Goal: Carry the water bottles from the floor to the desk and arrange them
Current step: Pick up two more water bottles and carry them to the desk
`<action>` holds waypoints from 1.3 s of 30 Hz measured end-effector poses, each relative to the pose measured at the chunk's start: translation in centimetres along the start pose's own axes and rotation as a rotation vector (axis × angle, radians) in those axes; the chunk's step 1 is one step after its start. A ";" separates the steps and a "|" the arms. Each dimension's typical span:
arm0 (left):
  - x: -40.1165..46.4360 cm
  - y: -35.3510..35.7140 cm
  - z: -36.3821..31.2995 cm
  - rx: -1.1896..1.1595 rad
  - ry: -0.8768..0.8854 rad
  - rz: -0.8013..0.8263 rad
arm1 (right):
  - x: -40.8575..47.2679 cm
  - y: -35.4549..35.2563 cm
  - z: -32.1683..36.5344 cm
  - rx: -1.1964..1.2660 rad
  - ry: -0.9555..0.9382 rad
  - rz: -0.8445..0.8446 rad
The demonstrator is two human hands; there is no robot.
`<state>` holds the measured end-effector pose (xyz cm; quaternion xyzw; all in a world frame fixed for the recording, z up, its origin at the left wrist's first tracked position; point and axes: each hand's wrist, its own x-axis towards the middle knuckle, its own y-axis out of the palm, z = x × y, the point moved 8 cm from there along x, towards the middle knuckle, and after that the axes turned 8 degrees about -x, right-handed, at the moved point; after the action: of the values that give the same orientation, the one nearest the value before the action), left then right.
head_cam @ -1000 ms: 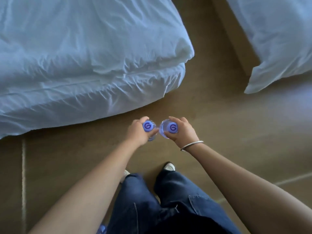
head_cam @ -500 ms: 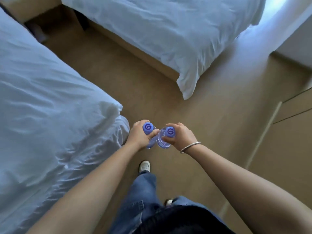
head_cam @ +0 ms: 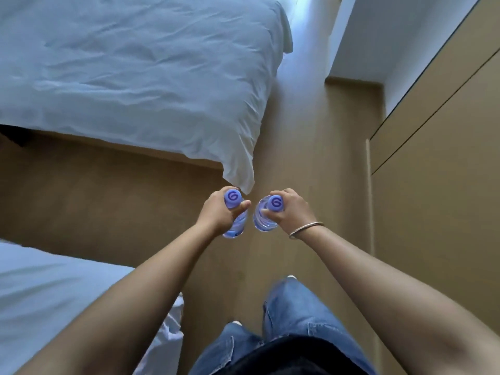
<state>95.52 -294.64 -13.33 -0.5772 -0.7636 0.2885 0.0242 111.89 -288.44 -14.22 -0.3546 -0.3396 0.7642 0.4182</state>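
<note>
I hold two clear water bottles with purple caps upright in front of me, above the floor. My left hand [head_cam: 216,212] grips the neck of the left bottle [head_cam: 232,199], whose lower body shows below my fingers. My right hand [head_cam: 290,209] grips the neck of the right bottle [head_cam: 275,204]; a metal bangle sits on that wrist. The two bottles hang a little apart, side by side. No desk is in view.
A bed with white bedding [head_cam: 135,71] fills the upper left, its corner hanging just beyond my left hand. A second bed [head_cam: 54,299] lies at the lower left. Wooden cabinet panels [head_cam: 433,185] run along the right. A strip of tan floor [head_cam: 311,147] leads ahead between them.
The view has swung right as I walk: the near bed slid to the lower left and the far bed now fills the upper left. The bottles have moved slightly apart.
</note>
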 end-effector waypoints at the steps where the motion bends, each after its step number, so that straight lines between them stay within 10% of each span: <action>1: 1.3 0.5 -0.7 0.007 0.005 0.014 | 1.1 -0.8 -0.6 0.013 0.008 -0.012; 39: 39.0 25.3 -30.8 0.159 0.197 0.196 | 31.4 -31.5 -25.9 0.047 0.114 -0.126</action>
<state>115.92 -242.81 -11.10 -0.6708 -0.6723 0.2909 0.1162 133.33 -241.88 -10.07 -0.3656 -0.3190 0.7227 0.4922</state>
